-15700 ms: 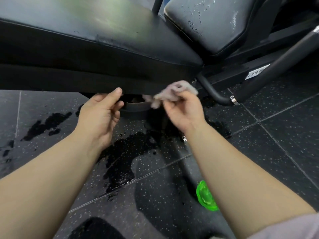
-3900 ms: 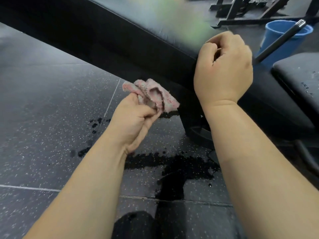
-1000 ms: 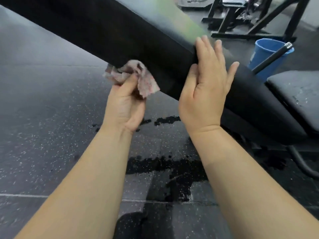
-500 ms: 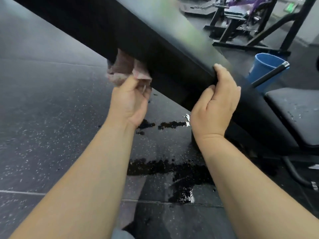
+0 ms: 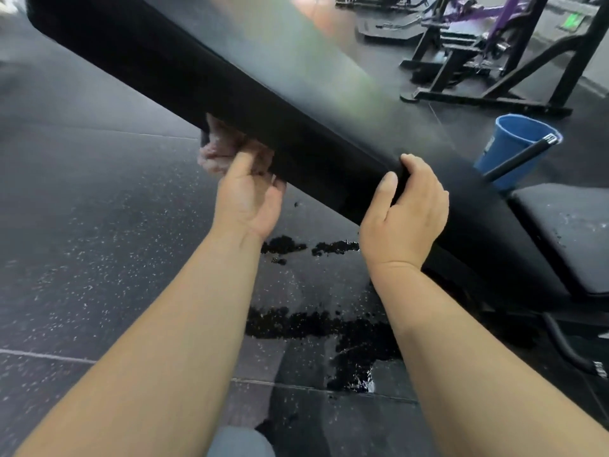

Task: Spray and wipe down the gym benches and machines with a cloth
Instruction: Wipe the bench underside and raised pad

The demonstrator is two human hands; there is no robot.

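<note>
Bench pad [image 5: 204, 70]: left hand [image 5: 247, 196] grips cloth [image 5: 221, 147], further under; right hand [image 5: 406, 213] still clasps edge.

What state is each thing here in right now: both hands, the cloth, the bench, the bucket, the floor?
left hand: grips the cloth.
cloth: bunched, pressed under the edge of the bench pad.
right hand: fingers curled over that pad's edge.
bucket: upright.
floor: wet in patches.
seat pad: dotted with droplets.
</note>
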